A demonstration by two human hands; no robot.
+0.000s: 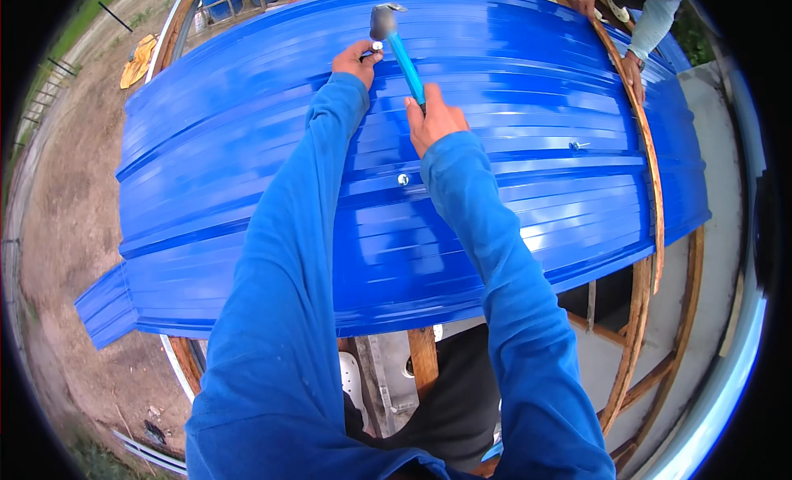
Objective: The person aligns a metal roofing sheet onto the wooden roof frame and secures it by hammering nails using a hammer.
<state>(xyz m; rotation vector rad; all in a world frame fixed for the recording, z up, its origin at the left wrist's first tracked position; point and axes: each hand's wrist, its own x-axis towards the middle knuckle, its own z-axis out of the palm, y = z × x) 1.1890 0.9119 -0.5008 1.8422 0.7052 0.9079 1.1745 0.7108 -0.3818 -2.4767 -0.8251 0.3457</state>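
Note:
My right hand (437, 117) grips the turquoise handle of a hammer (404, 63), whose dark head is raised beside my left fingers. My left hand (353, 63) pinches a small roofing nail with a pale cap (377, 47) over the blue corrugated metal sheet (478, 249). Two more fasteners are on the sheet: one (403, 179) between my forearms, another (576, 146) off to the right, its shank lying sideways.
Another person's hands (634, 71) rest on a long wooden strip (648, 158) along the sheet's right. Wooden beams (685, 315) and openings lie below the near edge. Dirt ground (70, 232), a yellow cloth (142, 61) and blue barrels (219, 1) lie beyond the roof.

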